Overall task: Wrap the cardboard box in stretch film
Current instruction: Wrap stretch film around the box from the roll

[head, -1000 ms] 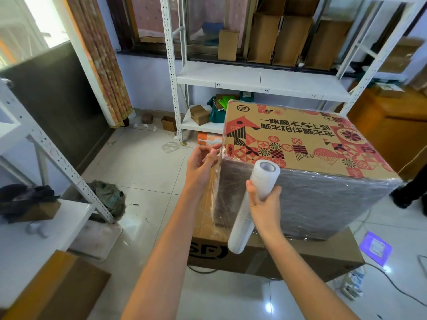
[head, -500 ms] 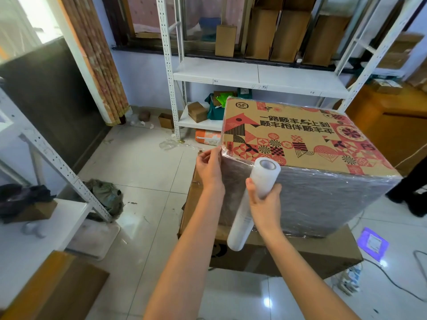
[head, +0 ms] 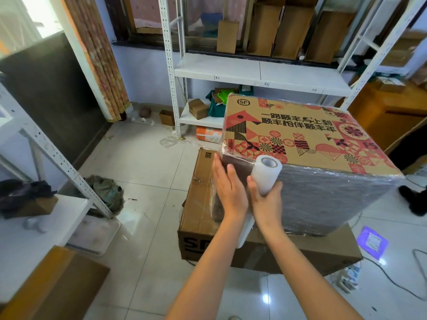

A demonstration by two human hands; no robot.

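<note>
1. Storage room with a pale tile floor [head: 143, 172], white racks [head: 258, 72] at 12 o'clock holding folded cartons, junk lying around the edges.
2. The box [head: 300, 139] sits dead center, stacked on a flat carton [head: 198, 204] on the floor. Its near side already has film [head: 328, 204] over it, shiny and wrinkly; the printed top is mostly bare.
3. Left hand [head: 228, 188] is flat and open, palm pressed on the box's near-left corner, at about 9 o'clock from the roll. It looks like it's smoothing the film down, not gripping anything.
4. Right hand [head: 265, 199] is closed around the roll [head: 263, 179], holding it upright just beside the left hand, against the box face.
5. My guess on handling: the box is big and stiff, awkward to shift, so better to walk the roll around it. The film is thin, clingy and stretchy and tears easily at corners. Hold the roll by its core ends so it spins freely, with light tension.
</note>
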